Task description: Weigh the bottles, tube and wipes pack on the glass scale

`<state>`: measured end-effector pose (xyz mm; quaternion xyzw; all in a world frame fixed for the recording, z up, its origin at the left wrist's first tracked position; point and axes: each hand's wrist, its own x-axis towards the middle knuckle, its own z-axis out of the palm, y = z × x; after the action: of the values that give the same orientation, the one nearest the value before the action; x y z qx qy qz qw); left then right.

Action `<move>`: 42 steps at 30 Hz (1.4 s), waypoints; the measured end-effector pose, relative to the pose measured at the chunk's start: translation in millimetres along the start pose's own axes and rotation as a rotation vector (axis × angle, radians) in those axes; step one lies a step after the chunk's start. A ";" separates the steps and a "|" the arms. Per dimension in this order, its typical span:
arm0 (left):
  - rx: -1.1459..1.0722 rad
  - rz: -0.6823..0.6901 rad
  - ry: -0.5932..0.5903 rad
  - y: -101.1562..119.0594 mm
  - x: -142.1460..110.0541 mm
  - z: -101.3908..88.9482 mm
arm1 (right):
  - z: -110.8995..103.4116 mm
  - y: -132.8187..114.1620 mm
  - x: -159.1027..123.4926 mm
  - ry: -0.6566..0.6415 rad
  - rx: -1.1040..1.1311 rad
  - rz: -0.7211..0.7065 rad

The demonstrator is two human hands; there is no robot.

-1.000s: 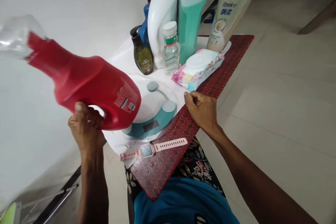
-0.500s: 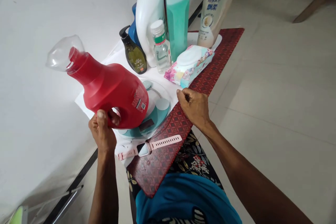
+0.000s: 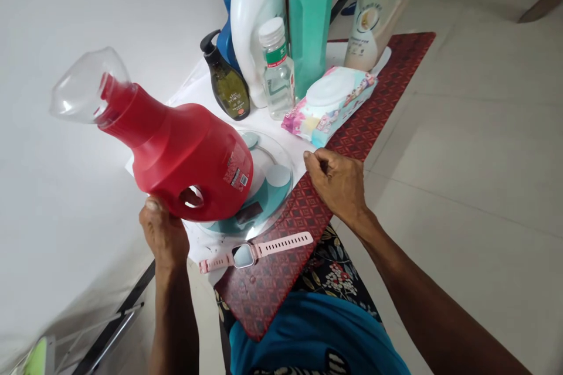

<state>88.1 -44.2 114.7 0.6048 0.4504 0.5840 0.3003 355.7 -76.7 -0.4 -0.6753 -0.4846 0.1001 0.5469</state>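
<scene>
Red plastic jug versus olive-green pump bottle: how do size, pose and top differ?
The red jug dwarfs the pump bottle and tilts in the left hand; the pump bottle stands unheld. The jug's top is a clear cover, the pump bottle's a black pump. Both carry print.

I'm in what looks like a room of a home. Across the upper right I see pale floor tiles [image 3: 444, 181], with a wooden leg [image 3: 543, 3] at the edge, perhaps a chair's or table's, though it's cut off. A plain pale wall [image 3: 65, 187] fills the left. Household bottles crowd the top centre: a pump bottle [image 3: 229, 91], a white bottle [image 3: 257, 17], a Rejoice tube [image 3: 373, 17], and wipes [image 3: 332, 99] below them. A round glass scale [image 3: 277, 193] lies mid-frame on a red patterned tabletop [image 3: 268, 287].
</scene>
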 end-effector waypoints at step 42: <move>0.044 -0.149 0.205 -111.5 269.6 185.7 | -3.7 1.8 4.9 0.045 0.026 -0.038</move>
<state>224.2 273.6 107.6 0.5132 0.5351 0.6088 0.2822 361.7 -75.2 1.5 -0.6608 -0.4835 0.0807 0.5683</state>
